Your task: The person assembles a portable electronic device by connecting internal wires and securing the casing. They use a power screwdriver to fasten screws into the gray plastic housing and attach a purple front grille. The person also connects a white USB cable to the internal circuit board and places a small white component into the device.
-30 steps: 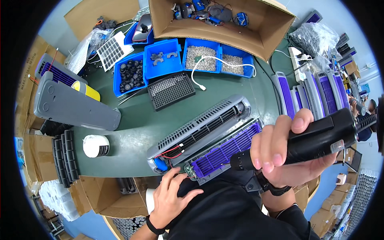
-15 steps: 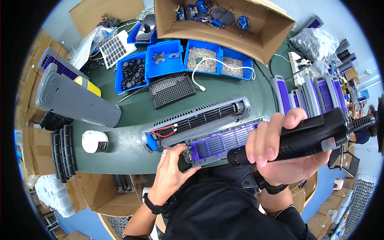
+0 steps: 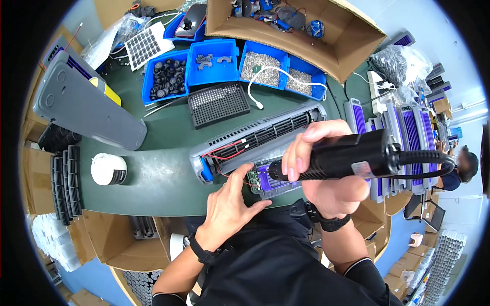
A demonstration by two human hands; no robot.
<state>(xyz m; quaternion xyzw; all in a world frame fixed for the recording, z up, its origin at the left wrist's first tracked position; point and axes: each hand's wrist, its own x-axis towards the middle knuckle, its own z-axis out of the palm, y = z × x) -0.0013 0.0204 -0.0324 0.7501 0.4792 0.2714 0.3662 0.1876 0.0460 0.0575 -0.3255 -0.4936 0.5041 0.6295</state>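
My right hand [image 3: 337,194] is wrapped round a black electric screwdriver [image 3: 347,153], held nearly level with its tip toward the left and its cable trailing to the right. The tip end sits over the left end of a grey-and-purple grille panel [image 3: 279,192], and my hand and the tool hide much of that panel. With thumb and fingers, my left hand [image 3: 227,209] grips the panel's left end, beside a small green circuit board [image 3: 253,179]. Just beyond lies a grey slotted housing [image 3: 229,145] with a long black fan roller; thin red wires [image 3: 227,154] run from it toward the board.
Blue bins [image 3: 213,76] of black knobs, grey clips and screws line the back, before a cardboard box [image 3: 296,35]. A black perforated tray [image 3: 218,104] stands nearer. At left are a tall grey casing [image 3: 87,102] and white tub [image 3: 108,169]; finished-looking units [image 3: 408,127] stand right.
My right hand has brought the screwdriver left, onto the panel's left end near the circuit board. My left hand keeps its grip, shifted slightly right in view. The whole view has shifted a little.
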